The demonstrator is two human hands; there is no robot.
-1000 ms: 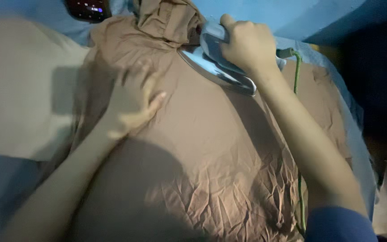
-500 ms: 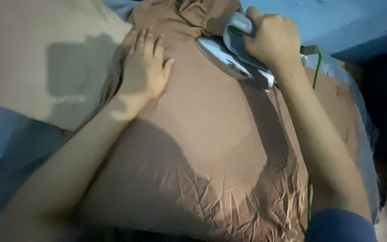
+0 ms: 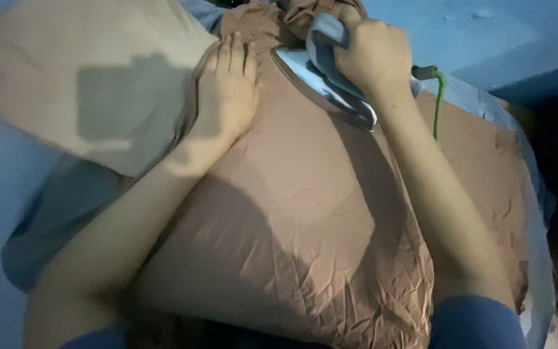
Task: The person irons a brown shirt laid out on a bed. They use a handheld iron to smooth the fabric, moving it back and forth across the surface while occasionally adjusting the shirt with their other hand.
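Now right hand [image 3: 372, 55] fingers wrap the iron [image 3: 324, 81] handle

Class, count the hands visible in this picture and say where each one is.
2. The left hand lies flat on the brown cloth; the right hand grips the iron at the cloth's far end.

Two bare hands, one iron [image 3: 321, 81] with one green cord [image 3: 438, 103], one brown cloth [image 3: 305, 213], one tan cloth [image 3: 92, 84] beside it.

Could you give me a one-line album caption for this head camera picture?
Right hand grips an iron on wrinkled brown cloth while the left hand presses it flat.
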